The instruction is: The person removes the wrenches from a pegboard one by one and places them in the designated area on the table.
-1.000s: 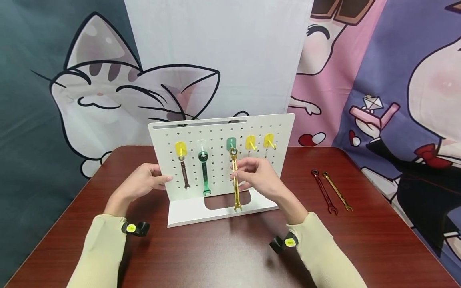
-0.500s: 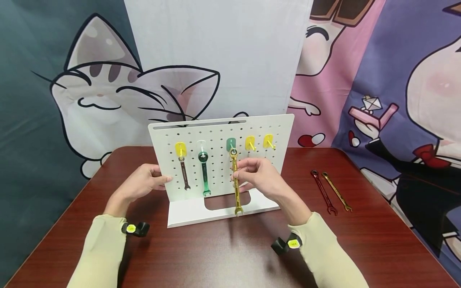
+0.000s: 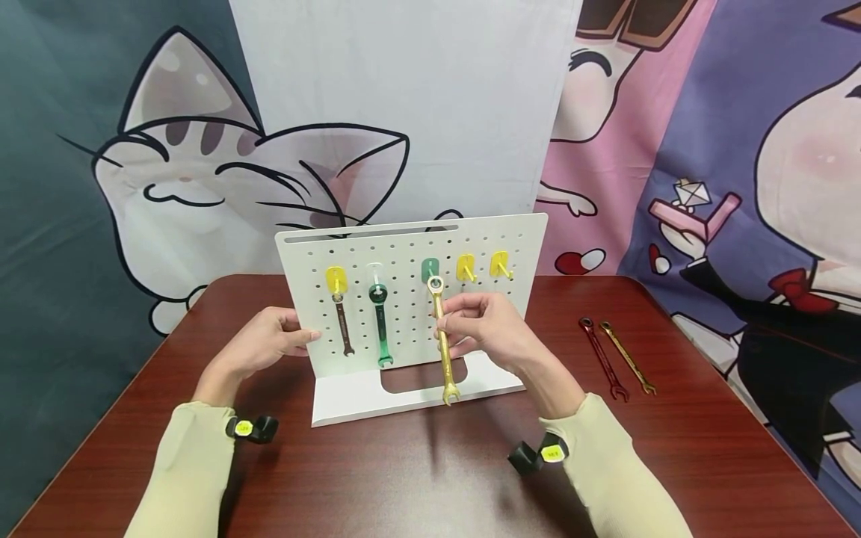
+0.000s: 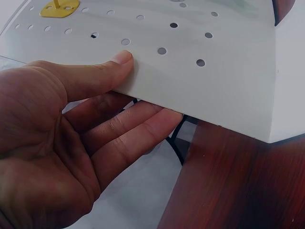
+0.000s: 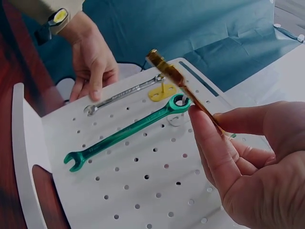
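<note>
My left hand holds the left edge of the white pegboard, thumb on its front and fingers behind. In my right hand a gold combination wrench is pinched between thumb and fingers, its ring end at the teal hook. I cannot tell whether the hook passes through the ring. Its open jaw hangs lower, tilted out to the right. A green wrench hangs from a clear hook. Left of it, a small dark-looking wrench, silvery in the right wrist view, hangs from a yellow hook.
Two yellow hooks, a nearer one and an outer one, sit on the board's right part. A red wrench and another gold wrench lie on the brown table at right. A cartoon-printed cloth hangs behind.
The lower end of the gold wrench in my right hand has swung slightly right and down, while its ring end stays by the teal hook. My left hand keeps its hold.
</note>
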Motion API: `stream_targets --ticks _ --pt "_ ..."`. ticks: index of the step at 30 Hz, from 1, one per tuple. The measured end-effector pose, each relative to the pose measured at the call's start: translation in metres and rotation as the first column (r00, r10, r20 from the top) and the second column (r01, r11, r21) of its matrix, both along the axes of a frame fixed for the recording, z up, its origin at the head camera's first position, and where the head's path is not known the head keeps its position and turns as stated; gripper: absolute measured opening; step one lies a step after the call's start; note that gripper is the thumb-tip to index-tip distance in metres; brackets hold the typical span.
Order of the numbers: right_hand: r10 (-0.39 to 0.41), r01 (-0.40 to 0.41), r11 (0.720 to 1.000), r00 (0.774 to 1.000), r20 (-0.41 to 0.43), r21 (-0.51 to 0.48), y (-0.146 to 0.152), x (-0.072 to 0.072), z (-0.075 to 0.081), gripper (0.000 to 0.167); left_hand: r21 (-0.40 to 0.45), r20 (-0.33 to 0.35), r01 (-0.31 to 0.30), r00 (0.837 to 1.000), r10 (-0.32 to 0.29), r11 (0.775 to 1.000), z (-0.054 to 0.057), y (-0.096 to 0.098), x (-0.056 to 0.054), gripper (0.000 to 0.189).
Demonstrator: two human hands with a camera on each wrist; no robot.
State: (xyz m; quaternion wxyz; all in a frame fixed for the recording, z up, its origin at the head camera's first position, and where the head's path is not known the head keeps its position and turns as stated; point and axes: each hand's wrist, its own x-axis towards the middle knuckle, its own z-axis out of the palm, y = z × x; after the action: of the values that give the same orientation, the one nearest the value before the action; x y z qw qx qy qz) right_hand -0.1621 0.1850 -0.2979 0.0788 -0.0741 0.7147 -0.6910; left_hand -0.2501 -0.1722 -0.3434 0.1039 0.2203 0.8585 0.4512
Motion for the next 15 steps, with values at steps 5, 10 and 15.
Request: stream_targets --ticks 5,10,15 --pt "-0.004 0.006 0.999 0.999 0.042 -0.051 -0.0007 0.001 0.0034 0.026 0.003 -0.002 0.004 1.0 -0.003 1.0 -0.0003 -0.0003 -0.0004 0.034" --pt "-0.003 0.008 0.997 0.998 0.055 -0.079 -0.0007 0.0013 0.0048 0.016 0.001 0.0 0.0 1.0 0.0 1.0 -0.0009 -0.0004 -0.0005 0.034" --pt "0.003 0.002 0.995 0.999 0.05 -0.095 0.0004 0.0003 0.0043 0.019 0.003 0.007 -0.003 1.0 0.003 1.0 -0.0004 -0.0001 -0.0002 0.033"
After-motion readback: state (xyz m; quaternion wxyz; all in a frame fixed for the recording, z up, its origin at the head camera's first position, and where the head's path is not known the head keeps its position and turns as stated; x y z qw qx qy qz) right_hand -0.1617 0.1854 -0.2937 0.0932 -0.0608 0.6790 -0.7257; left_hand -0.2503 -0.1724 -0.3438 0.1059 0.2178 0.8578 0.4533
